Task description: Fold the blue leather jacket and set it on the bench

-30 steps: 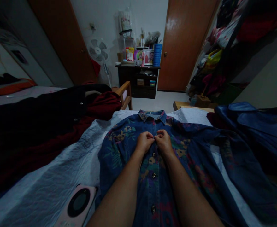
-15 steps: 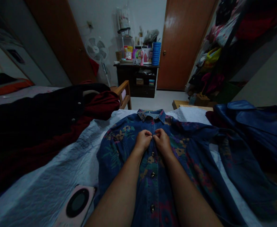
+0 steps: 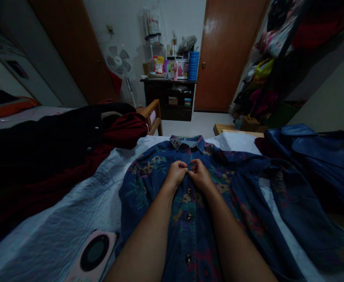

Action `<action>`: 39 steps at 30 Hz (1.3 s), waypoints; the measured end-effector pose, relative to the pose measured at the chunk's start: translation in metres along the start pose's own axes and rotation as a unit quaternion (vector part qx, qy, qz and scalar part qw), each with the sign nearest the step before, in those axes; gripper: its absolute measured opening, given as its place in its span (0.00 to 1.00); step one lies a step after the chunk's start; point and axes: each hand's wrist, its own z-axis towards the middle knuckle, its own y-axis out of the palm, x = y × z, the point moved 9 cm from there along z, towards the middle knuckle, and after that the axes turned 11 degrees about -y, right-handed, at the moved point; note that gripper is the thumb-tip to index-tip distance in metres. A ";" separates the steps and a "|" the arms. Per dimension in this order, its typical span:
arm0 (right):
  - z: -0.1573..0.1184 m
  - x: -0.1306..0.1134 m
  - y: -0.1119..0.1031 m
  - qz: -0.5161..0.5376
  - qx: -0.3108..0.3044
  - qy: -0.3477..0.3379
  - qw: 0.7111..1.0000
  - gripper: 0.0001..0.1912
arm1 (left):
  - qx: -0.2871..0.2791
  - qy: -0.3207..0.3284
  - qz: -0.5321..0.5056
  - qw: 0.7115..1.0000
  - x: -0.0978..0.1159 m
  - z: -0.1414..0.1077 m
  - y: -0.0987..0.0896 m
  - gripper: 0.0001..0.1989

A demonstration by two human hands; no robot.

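A blue denim shirt with a floral print lies spread on its back, collar away from me. On its front placket, a little below the collar, my left hand and my right hand pinch the cloth edge, fingertips almost touching. The fingers cover whatever button sits at that spot. Further down the placket, buttons show at the upper, middle and lower positions. The right-side sleeve stretches out across the bed.
A pale quilted cover lies under the shirt. Left of it are a pink phone-like device and a pile of dark and maroon clothes. A blue jacket lies at right. Beyond stand a wooden chair and a fan.
Both hands stay at the same placket spot, with only slight finger movement. The whole view has shifted very slightly; the shirt lies as before.
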 end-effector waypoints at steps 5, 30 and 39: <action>0.000 -0.005 -0.003 -0.057 0.022 -0.013 0.998 0.18 | -0.008 -0.005 -0.009 1.000 -0.001 0.000 0.001 0.08; 0.000 -0.006 -0.018 -0.224 0.039 -0.076 0.971 0.15 | 0.048 0.229 0.299 0.925 0.041 -0.026 0.014 0.10; 0.002 0.005 -0.005 -0.331 -0.086 -0.005 0.940 0.21 | 0.064 0.172 0.471 0.863 0.027 -0.029 0.027 0.13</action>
